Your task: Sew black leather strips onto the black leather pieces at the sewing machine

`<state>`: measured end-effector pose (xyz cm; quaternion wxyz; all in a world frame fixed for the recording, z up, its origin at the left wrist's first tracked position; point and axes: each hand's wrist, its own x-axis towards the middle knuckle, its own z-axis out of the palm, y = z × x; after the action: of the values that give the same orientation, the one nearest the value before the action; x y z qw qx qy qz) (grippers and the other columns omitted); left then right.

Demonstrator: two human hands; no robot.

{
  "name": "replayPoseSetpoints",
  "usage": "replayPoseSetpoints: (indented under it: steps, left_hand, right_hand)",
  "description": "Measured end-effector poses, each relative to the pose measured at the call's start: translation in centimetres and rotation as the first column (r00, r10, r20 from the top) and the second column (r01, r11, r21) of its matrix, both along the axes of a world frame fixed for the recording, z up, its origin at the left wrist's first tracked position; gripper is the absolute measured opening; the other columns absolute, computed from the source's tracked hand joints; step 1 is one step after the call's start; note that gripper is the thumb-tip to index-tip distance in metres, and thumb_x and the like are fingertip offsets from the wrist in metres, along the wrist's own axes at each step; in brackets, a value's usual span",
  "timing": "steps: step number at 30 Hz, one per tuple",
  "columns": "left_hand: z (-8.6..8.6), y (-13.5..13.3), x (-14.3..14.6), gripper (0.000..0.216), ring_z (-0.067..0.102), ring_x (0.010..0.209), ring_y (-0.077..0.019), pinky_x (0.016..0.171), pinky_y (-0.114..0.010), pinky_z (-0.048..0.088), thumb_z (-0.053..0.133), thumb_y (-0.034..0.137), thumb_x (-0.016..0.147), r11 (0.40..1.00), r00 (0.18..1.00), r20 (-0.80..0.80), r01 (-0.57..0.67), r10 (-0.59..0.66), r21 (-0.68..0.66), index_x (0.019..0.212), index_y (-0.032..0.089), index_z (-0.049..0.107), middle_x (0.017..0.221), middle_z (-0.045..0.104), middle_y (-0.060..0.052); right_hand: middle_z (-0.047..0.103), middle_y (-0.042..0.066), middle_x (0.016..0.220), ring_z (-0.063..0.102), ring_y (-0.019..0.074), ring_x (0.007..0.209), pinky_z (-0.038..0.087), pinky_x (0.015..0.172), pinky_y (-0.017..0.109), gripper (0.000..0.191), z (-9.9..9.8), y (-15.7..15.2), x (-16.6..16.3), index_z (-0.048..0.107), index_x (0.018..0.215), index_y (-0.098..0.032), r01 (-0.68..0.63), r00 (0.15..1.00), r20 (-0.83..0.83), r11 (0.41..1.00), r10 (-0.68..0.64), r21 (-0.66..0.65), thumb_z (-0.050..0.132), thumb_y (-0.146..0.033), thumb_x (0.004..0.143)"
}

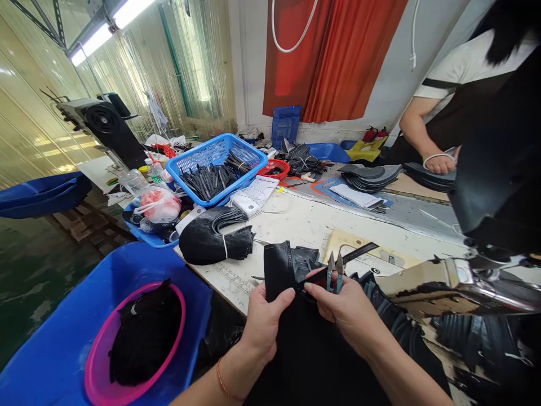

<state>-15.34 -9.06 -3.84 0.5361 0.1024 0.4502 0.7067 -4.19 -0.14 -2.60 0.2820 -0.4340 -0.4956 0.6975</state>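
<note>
The person's left hand (264,316) has its thumb pressed on the lower part of a smooth black leather-like piece with a stitched edge (276,268), the fingers curled behind it. The piece stands upright over the near edge of the work table. The right hand (338,301), just beside it, is bent nearly closed: it keeps a pair of small thread snips with blue-grey handles (335,276) in the palm, blades pointing up and apart, while thumb and forefinger pinch dark material at the piece's edge. A narrow black strip (359,252) sticks out beyond the snips; whether it joins the pinched material cannot be told.

Left of the hands, a thick, curved stack of black pieces bound with a white band (203,237) lies on the white, scuffed table (296,217). To the right is a worn beige machine arm (422,285). Farther back sits a light-blue plastic basket (249,155) of black strips, next to a small round red basket (286,167). At lower left, a pink basin (182,321) holding a black bundle rests inside a large blue tub (51,349). Across the table, a co-worker's hand (440,164) touches a stack of dark curved pieces (431,179).
</note>
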Motion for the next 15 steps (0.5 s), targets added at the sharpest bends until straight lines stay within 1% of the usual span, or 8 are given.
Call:
replayPoseSetpoints:
  steps: [2,5,10,15]
  left_hand:
    - [0.0,0.0,0.1,0.038,0.071,0.082,-0.0247,0.085,-0.037,0.054,0.086,0.031,0.062,1.000,1.000,-0.007,-0.009,0.009,-0.006,0.093,0.013,0.072,0.085,0.076,-0.009]
    - [-0.1,-0.1,0.2,0.038,0.071,0.084,-0.0250,0.085,-0.037,0.054,0.085,0.031,0.064,1.000,1.000,-0.019,-0.016,0.016,-0.011,0.094,0.012,0.072,0.085,0.076,-0.010]
    - [0.0,-0.1,0.2,0.036,0.070,0.088,-0.0256,0.086,-0.037,0.053,0.082,0.030,0.070,1.000,0.999,-0.032,0.002,-0.001,0.021,0.098,0.011,0.072,0.090,0.076,-0.011]
    - [0.0,0.0,0.4,0.037,0.070,0.090,-0.0267,0.086,-0.038,0.053,0.081,0.029,0.070,1.000,1.000,-0.027,0.003,-0.002,0.023,0.101,0.010,0.071,0.091,0.075,-0.013]
  right_hand:
    - [0.037,-0.011,0.048,0.026,0.0045,0.038,0.019,0.038,0.021,0.045,0.3,0.1,0.1,0.062,0.086,-0.015,-0.020,1.000,0.010,1.000,0.020,0.000,0.083,-0.043,0.057]
    - [0.034,-0.012,0.047,0.026,0.0047,0.039,0.018,0.040,0.021,0.041,0.8,0.1,0.2,0.061,0.086,-0.016,-0.060,0.998,0.035,0.998,0.060,0.013,0.081,-0.041,0.061]
    - [0.034,-0.011,0.049,0.027,0.0048,0.042,0.020,0.041,0.021,0.037,1.2,0.2,0.3,0.059,0.087,-0.016,-0.098,0.993,0.078,0.991,0.091,0.089,0.075,-0.040,0.065]
    - [0.034,-0.011,0.050,0.025,0.0043,0.041,0.018,0.041,0.021,0.037,1.1,0.0,0.2,0.059,0.089,-0.015,-0.098,0.992,0.086,0.993,0.092,0.061,0.073,-0.040,0.066]
